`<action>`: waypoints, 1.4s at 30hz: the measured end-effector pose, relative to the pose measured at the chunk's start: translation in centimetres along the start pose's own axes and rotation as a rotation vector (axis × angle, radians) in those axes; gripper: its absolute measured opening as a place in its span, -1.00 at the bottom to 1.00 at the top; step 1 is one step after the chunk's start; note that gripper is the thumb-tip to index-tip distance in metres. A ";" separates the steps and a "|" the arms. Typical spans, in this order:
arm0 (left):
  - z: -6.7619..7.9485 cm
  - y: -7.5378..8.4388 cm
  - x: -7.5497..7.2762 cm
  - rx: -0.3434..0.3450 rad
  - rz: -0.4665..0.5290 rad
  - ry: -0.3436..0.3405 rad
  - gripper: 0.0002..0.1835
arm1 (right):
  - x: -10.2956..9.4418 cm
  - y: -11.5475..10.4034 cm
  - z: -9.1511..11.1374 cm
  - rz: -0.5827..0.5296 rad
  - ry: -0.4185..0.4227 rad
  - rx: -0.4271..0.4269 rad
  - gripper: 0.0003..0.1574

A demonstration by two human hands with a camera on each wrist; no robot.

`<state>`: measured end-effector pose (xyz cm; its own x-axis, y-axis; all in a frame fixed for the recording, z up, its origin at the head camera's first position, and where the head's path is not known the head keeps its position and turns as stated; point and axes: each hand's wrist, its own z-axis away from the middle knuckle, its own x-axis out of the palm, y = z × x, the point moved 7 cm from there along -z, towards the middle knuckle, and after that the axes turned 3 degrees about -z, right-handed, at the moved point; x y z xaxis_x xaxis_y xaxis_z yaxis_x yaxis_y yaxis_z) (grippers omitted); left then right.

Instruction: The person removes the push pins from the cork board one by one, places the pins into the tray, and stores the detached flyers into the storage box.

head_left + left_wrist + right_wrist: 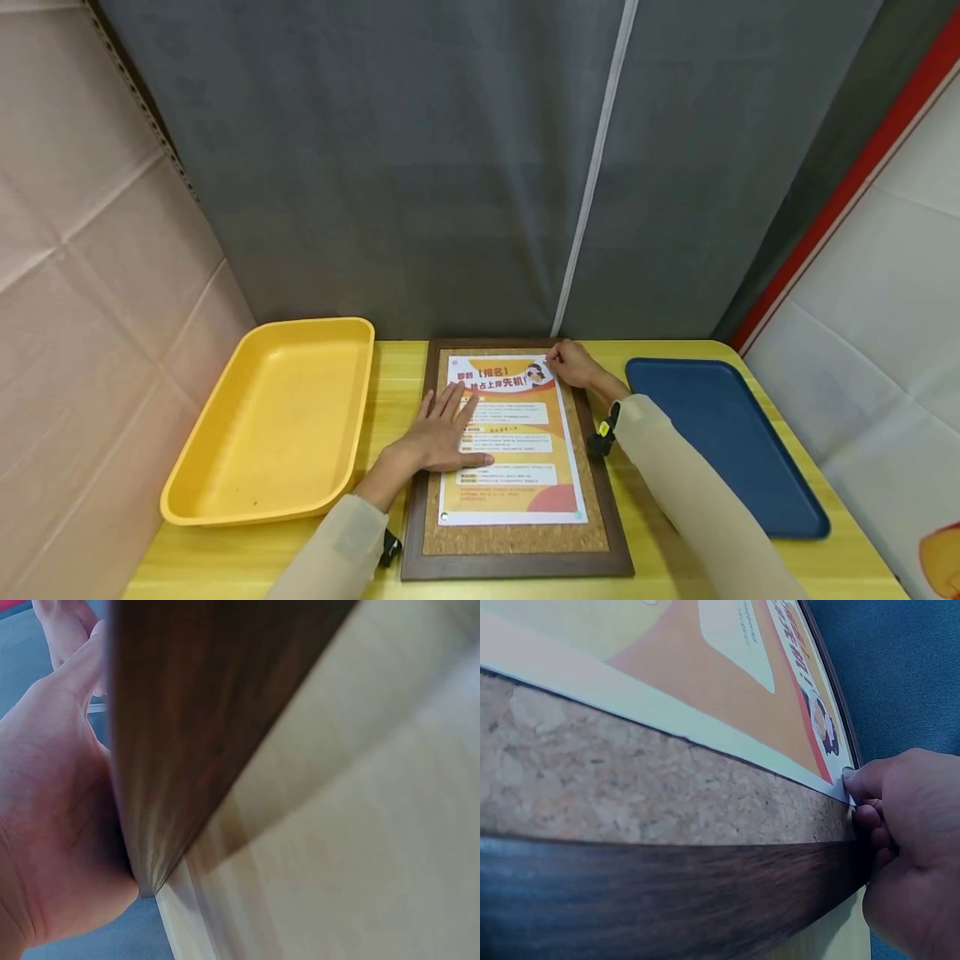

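A printed poster (517,454) lies on a cork board (517,542) with a dark wooden frame (517,567). Flat on the poster's left side rests my left hand (442,437), fingers spread and thumb pointing right. My right hand (573,365) is at the poster's top right corner, its fingers curled. In the right wrist view its fingertips hold a small pale thumbtack (847,773) at that corner, largely hidden by them. Small round tacks show at the poster's bottom left (444,517) and bottom right corners. The left wrist view shows my palm beside the frame's edge.
A deep yellow tray (281,417) stands on the left of the wooden table (480,590). To the right lies a shallow blue tray (727,442), partly behind my right sleeve. A grey curtain (360,183) hangs behind the table, with pale panels at both sides.
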<state>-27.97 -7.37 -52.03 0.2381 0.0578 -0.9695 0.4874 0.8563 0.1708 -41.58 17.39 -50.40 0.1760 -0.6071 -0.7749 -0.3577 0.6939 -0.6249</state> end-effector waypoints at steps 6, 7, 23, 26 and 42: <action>0.1 0.0 0.0 -0.001 0.008 -0.014 0.24 | -0.1 -0.5 0.3 0.002 0.000 -0.056 -0.82; 0.1 0.0 0.0 -0.001 0.003 -0.015 0.24 | -0.2 -0.7 0.3 0.000 0.002 -0.072 -0.81; -0.3 -0.3 0.0 -0.006 -0.002 -0.003 0.24 | 0.0 0.1 0.1 -0.134 -0.012 0.019 -0.81; -0.3 -0.3 0.0 -0.005 0.001 -0.002 0.24 | -0.1 0.0 0.2 -0.147 -0.019 0.031 -0.81; -0.4 -0.3 0.3 0.005 0.018 0.000 0.25 | -0.3 0.7 0.5 -0.226 -0.021 0.059 -0.84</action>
<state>-28.42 -7.37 -52.44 0.2465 0.0733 -0.9664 0.4871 0.8527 0.1889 -41.42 18.32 -50.64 0.2651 -0.7421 -0.6157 -0.2524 0.5628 -0.7871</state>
